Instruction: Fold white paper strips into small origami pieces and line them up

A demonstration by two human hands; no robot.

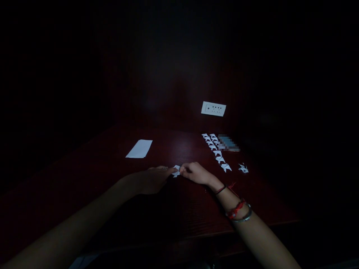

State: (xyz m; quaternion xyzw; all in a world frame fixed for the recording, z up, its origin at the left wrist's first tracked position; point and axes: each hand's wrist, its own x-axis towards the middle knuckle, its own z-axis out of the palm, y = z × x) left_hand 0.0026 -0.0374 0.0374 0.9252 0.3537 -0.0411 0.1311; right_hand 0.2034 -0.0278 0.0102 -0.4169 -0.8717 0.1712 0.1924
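The scene is very dark. My left hand (153,178) and my right hand (195,173) meet at the middle of a dark red wooden table (179,220). Between their fingertips lies a small folded piece of white paper (176,171). Both hands pinch it, the left from the left side, the right from the right. My right wrist wears a thin black band, a red thread and a metal bangle.
Two rows of several small folded white paper pieces (216,150) lie to the right, with one more piece (243,169) apart from them. A blank white sheet (139,148) lies at the left. A white wall socket plate (213,108) sits behind the table.
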